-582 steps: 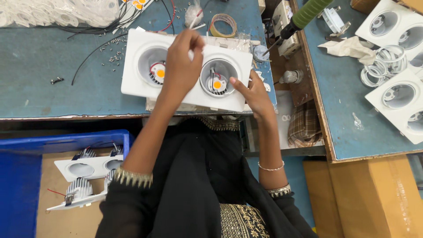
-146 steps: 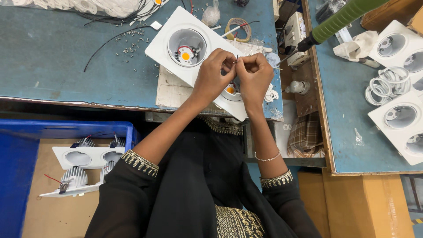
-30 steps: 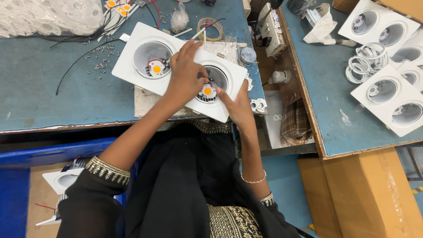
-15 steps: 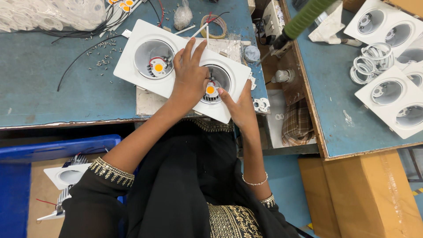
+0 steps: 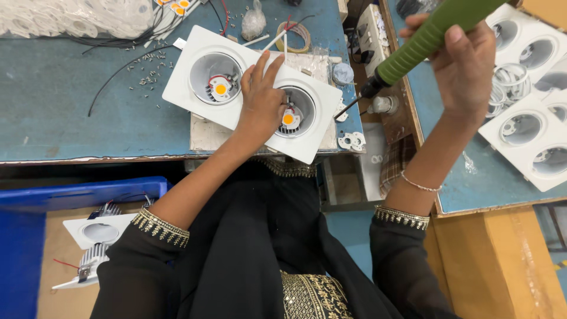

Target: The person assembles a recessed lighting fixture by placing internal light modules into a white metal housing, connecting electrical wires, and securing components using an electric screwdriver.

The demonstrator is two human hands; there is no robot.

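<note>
A white twin downlight housing [image 5: 195, 65] lies tilted on the blue worktable [image 5: 65, 112], each round cup showing an orange LED chip. My left hand [image 5: 260, 103] rests flat on the housing between the two cups, fingers spread, its thumb side at the right cup [image 5: 295, 112]. My right hand [image 5: 463, 62] is raised at the upper right and grips a green-handled electric screwdriver [image 5: 425, 38]. The tool's dark bit slants down-left toward the housing's right edge, a little short of it.
More white twin housings [image 5: 528, 139] and metal rings [image 5: 508, 77] sit on the right table. Loose screws [image 5: 147, 65], wires, a tape roll [image 5: 298, 35] and a bag of white parts lie at the back. A blue crate [image 5: 23, 248] with finished lights stands lower left.
My right hand left the housing, rose to the upper right and took hold of the green screwdriver. My left hand stayed on the housing.
</note>
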